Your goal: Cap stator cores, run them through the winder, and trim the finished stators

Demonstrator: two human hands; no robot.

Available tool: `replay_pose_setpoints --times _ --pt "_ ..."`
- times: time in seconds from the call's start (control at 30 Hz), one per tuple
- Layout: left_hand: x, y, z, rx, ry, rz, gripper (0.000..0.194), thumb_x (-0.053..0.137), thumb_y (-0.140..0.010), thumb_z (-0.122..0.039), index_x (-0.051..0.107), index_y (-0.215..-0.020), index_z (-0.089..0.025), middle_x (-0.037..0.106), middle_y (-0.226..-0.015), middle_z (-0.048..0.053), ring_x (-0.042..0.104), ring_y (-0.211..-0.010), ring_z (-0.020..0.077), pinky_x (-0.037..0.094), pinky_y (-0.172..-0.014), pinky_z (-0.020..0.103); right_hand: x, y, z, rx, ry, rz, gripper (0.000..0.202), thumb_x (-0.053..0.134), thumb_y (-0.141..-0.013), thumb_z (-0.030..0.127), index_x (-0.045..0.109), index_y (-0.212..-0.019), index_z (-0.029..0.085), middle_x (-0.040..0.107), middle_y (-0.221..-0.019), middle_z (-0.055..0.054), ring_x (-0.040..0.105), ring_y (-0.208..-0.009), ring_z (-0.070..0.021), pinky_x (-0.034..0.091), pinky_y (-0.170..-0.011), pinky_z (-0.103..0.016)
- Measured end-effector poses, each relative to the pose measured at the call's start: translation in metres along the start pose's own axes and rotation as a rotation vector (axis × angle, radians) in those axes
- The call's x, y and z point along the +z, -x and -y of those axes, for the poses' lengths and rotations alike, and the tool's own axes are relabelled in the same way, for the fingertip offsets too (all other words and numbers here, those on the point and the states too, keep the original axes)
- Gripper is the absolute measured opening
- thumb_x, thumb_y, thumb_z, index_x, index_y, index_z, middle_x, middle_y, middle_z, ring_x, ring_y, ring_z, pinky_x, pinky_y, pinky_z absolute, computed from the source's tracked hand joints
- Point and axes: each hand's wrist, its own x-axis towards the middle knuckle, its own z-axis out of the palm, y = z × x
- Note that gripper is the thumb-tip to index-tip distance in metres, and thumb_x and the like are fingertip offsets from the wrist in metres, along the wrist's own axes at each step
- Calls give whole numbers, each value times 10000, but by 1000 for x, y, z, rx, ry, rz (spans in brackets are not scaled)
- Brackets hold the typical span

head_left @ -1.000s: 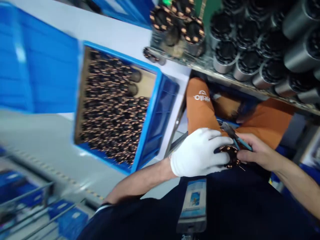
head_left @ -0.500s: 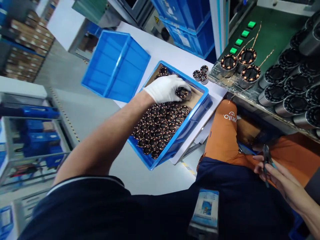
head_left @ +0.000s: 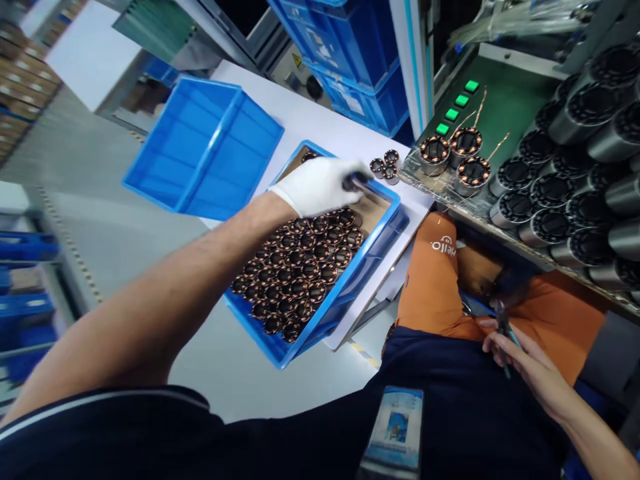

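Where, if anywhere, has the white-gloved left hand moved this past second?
Yes: left hand went leftward, from the lap to over the blue plastic parts crate.

A stack of blue crates (head_left: 350,50) left of four green buttons (head_left: 462,101)

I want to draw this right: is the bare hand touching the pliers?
Touching. The head view shows the bare right hand gripping the pliers, with the metal tip sticking out past the hand.
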Motion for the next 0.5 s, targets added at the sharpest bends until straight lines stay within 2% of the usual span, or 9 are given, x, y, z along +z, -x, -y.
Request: replay_pose_setpoints --times 0.07,0.13,0.2,0.27,0.33,0.4,0.43,0.5 --pt "7 -13 -17 67 91 -238 586 761 -1067 -441 588 -1567 -190 714 -1563 91 639 -1271 203 546 -1203 420 3 -3 3 -17 2 17 663 771 -1000 767 775 -1415 249 758 -1026 -47 611 -861 -207 498 -813 -343" --pt "23 -37 -35 188 159 -389 681 875 -1006 -500 564 -1539 -212 638 -1647 113 567 -1427 234 484 -1303 486 7 -5 8 -34 10 34 664 762 -999 776 769 -1390 240 754 -1020 -47 603 -858 -205 495 -822 -348" --pt "43 -67 -50 232 181 -437 585 880 -1016 -513 604 -1447 -229 666 -1598 98 552 -1452 247 446 -1330 536 11 -3 13 -53 33 66 676 741 -1008 782 743 -1398 230 751 -1024 -49 602 -866 -209 502 -847 -358" --pt "61 -97 -58 163 194 -452 478 857 -1034 -549 644 -1312 -224 731 -1470 74 594 -1361 238 475 -1289 534 11 0 14 -82 66 91 686 712 -1031 772 690 -1455 233 746 -1041 -46 611 -886 -215 514 -879 -366" --pt "74 -117 -57 97 211 -470 483 883 -998 -606 643 -1169 -224 757 -1367 39 607 -1280 219 494 -1264 519 8 5 11 -131 113 81 667 686 -1054 746 645 -1493 246 749 -1077 -47 639 -937 -227 532 -943 -379" --pt "82 -123 -51 146 255 -610 499 843 -1016 -663 603 -1104 -235 745 -1281 -3 607 -1207 185 517 -1238 495 3 10 4 -172 152 40 600 662 -1072 710 653 -1461 253 759 -1135 -58 672 -1019 -245 539 -1036 -405" --pt "85 -120 -48 196 289 -720 477 743 -1083 -689 577 -1134 -244 722 -1250 -21 603 -1173 164 539 -1203 471 0 13 1 -180 160 16 557 654 -1079 687 673 -1428 253 765 -1170 -66 682 -1072 -255 531 -1094 -423" --pt "87 -100 -51 330 336 -903 405 394 -1230 -672 488 -1300 -284 661 -1238 -30 605 -1098 128 599 -1072 417 -4 20 -3 -179 171 -12 497 639 -1104 640 707 -1413 257 778 -1253 -80 692 -1191 -277 495 -1195 -458"
